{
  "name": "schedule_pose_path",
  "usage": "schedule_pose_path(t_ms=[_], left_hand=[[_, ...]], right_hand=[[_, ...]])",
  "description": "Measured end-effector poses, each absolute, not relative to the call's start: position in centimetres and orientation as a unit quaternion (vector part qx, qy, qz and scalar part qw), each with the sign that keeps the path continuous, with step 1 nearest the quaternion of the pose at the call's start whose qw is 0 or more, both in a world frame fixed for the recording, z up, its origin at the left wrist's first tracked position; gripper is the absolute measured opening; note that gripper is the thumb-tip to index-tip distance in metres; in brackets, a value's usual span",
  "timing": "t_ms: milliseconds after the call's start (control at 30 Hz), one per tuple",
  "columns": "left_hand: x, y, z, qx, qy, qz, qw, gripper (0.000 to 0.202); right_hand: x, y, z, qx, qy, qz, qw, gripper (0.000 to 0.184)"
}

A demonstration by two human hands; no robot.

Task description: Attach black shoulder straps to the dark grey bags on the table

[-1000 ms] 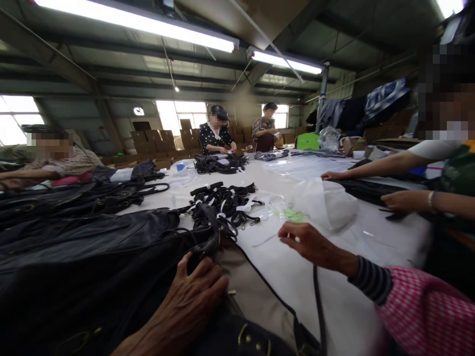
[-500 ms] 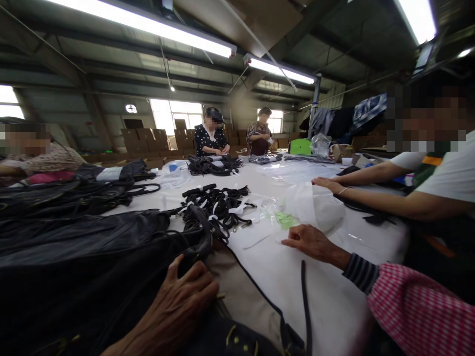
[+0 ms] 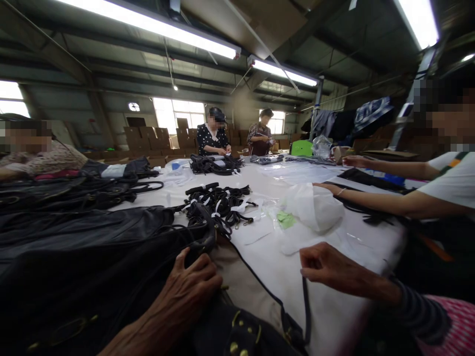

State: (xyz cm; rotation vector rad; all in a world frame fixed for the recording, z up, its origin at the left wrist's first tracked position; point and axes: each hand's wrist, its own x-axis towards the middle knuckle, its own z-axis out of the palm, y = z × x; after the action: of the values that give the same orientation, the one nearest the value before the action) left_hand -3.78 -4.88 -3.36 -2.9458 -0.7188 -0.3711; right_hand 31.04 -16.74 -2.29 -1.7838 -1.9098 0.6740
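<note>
My left hand (image 3: 195, 284) is closed over the edge of a black leather bag (image 3: 122, 277), its fingers curled and partly hidden. Beige lining (image 3: 243, 277) shows beside it, and brass-coloured studs sit on the black flap (image 3: 247, 329) below. On the right, my right hand (image 3: 334, 269) has its fingers pinched together at the upper end of a narrow black strap (image 3: 306, 306). That strap's tip is covered by the fingers. Beyond my hands lies a heap of black straps (image 3: 218, 205) with white wraps and metal clips.
A white wrapped bundle (image 3: 315, 207) and a green slip (image 3: 285, 220) lie on the white table (image 3: 256, 252). At the right, a co-worker's arm (image 3: 378, 200) reaches across black pieces. More black bags (image 3: 74, 193) are stacked left. Two people work at the far side, before cardboard boxes (image 3: 148, 141).
My right hand has come down and toward me, from near the green slip to the strap's end. My left hand stays on the bag. One of the co-worker's hands has left the white bundle.
</note>
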Motion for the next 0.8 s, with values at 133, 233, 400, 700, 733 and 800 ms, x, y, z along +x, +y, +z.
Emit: schedule_pose_path(t_ms=[133, 233, 400, 700, 733, 800], left_hand=[[-3.7, -5.1, -3.1, -0.962, -0.237, -0.125, 0.057, 0.03], [-3.7, -5.0, -3.3, -0.961, -0.234, -0.135, 0.061, 0.031], [-3.9, -4.7, -3.4, -0.962, -0.235, -0.131, 0.045, 0.033], [-3.9, -4.6, -3.7, -0.963, -0.228, -0.137, 0.04, 0.03], [-3.9, -4.8, -3.5, -0.964, -0.228, -0.133, 0.038, 0.031], [-3.9, -5.1, -3.2, -0.964, -0.232, -0.127, 0.029, 0.031]], right_hand=[[29.8, -18.9, -2.4, -0.642, -0.699, 0.237, 0.207, 0.017], [29.3, -16.9, -3.1, -0.639, -0.695, 0.219, 0.247, 0.011], [29.8, -11.4, -0.1, -0.571, -0.6, 0.386, 0.408, 0.014], [32.6, -9.0, 8.3, -0.459, -0.526, 0.309, 0.646, 0.014], [32.3, -9.0, 8.2, -0.454, -0.539, 0.303, 0.641, 0.014], [31.5, -9.1, 7.8, -0.497, -0.596, 0.29, 0.56, 0.013]])
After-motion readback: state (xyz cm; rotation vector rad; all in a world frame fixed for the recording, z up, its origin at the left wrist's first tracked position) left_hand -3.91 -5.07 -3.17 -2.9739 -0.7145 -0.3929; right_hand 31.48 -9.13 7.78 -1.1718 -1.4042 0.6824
